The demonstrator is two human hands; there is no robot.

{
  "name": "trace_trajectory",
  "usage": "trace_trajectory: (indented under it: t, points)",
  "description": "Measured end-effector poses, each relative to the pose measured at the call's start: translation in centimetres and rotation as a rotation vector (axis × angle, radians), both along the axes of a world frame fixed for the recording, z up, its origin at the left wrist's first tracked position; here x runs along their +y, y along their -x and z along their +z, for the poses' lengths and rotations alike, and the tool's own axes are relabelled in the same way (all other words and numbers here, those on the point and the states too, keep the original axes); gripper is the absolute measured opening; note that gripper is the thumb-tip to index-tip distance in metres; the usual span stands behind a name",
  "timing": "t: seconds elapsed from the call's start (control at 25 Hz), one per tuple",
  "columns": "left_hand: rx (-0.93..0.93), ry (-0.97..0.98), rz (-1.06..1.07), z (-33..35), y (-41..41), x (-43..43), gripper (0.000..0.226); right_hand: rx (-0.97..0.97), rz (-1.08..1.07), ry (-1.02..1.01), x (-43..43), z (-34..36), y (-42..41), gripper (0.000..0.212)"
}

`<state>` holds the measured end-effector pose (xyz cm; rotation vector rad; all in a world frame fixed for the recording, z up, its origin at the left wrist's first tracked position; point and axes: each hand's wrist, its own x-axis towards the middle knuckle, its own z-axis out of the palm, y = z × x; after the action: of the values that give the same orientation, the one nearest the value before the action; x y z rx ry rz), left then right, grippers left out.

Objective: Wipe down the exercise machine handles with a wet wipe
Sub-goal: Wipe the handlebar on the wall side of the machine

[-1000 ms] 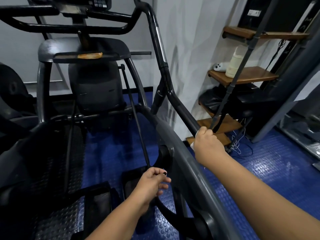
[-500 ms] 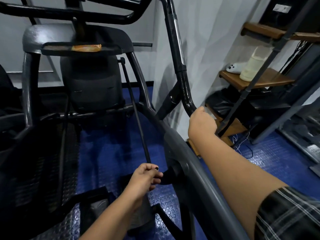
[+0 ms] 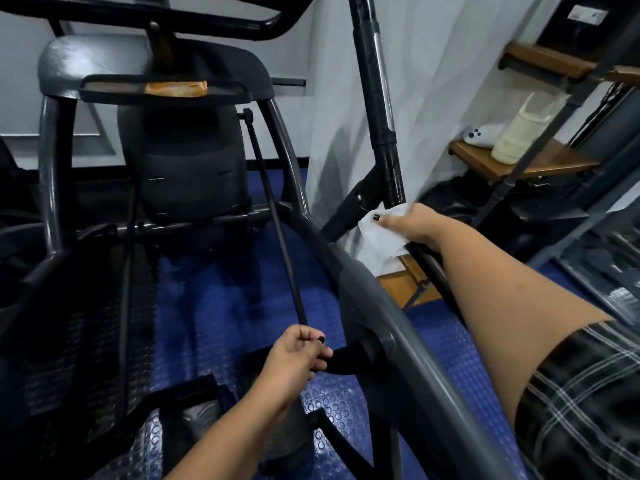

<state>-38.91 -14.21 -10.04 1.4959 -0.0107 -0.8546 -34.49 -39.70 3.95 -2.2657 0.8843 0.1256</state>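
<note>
Two hands: both gripping.
Right hand (image 3: 412,225): clamps crumpled white wet wipe (image 3: 379,233) around black upright machine handle (image 3: 388,161), frame centre-right.
Left hand (image 3: 298,355): fist closed on thin black rod (image 3: 277,230).
Grey console tray (image 3: 104,88), upper left: holds flat orange packet (image 3: 176,89); writing unreadable.

No readable text anywhere; small white label (image 3: 583,13) on dark panel, top right, too blurred.

Handle (image 3: 372,81) top cut off at 12 o'clock; wipe (image 3: 379,233) partly hidden by right hand (image 3: 412,225); shelf items at 2 o'clock blurred.

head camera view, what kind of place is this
Probably a home gym or small workout room: an exercise machine stands on blue rubber flooring, with wooden stairs holding household items right beside it.
</note>
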Motion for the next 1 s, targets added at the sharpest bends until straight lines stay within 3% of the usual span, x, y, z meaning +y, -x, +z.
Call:
trace_trajectory:
  t: [0.16, 0.32, 0.44, 0.6, 0.76, 0.84, 1.0]
  points:
    - [-0.089, 0.012, -0.08, 1.3, 0.4, 1.0, 0.008, 0.052, -0.037, 0.044, 0.7, 0.4, 1.9, 0.061]
    - [-0.147, -0.02, -0.107, 1.1, 0.1, 1.5, 0.01, 0.083, -0.065, 0.11, 0.7, -0.3, 4.6, 0.07]
    - [-0.188, -0.033, -0.153, 1.3, -0.2, 1.6, 0.011, 0.151, -0.035, 0.24, 0.1, -1.5, 7.1, 0.056]
    - [-0.235, -0.027, -0.156, 1.6, -1.4, 1.5, 0.011, 0.185, -0.121, 0.494, 0.9, -3.4, 9.8, 0.054]
    - [-0.249, -0.014, -0.156, 1.8, -2.3, 1.3, 0.012, 0.272, -0.089, 0.896, 4.0, -4.9, 10.4, 0.019]
    - [-0.255, -0.017, -0.155, 1.7, -2.7, 1.3, 0.012, 0.235, -0.158, 0.93, 4.1, -5.0, 8.4, 0.016]
    - [-0.262, -0.036, -0.131, 0.9, -3.4, 1.8, 0.012, 0.112, -0.2, 0.797, 3.0, -4.9, 3.6, 0.016]
